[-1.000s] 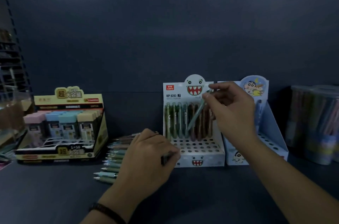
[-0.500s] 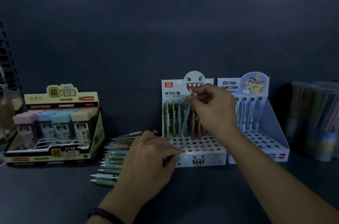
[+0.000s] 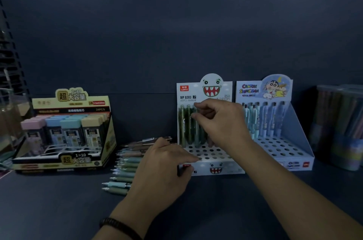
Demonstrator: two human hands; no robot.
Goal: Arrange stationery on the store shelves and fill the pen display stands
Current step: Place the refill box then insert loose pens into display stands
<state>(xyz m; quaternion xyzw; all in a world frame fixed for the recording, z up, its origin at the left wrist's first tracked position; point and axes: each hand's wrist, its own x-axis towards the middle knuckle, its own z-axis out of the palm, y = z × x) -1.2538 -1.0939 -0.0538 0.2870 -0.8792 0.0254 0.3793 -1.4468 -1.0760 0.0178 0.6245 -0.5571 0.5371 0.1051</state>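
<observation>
The monster-face stand (image 3: 217, 168) is glossy white card, a stepped deck punched with round holes and a tall backboard cut to a toothy grin. It sits on the shelf mid-right. The upright pens (image 3: 183, 125), slim green barrels, fill only its back row. The right hand (image 3: 223, 121) hangs over that row, fingers curled tight and pinching the top of one of them. The left hand (image 3: 163, 169), a dark braided band (image 3: 119, 226) at its wrist, pinches the stand's front left corner, forefinger on the deck and thumb on the front face.

Just left of the stand lie the loose pens (image 3: 125, 163), side by side, muted green, teal and brown with pale tips pointing left. A pale blue cartoon stand (image 3: 294, 131) touches the monster one on the right. Further left is a yellow-and-black carton (image 3: 64, 161) of pastel-capped refill cases. Clear round tubs (image 3: 337, 125) stand far right.

The shelf (image 3: 59, 210) is matt dark grey. The back panel (image 3: 176, 23) is the same flat grey, and the light is dim.
</observation>
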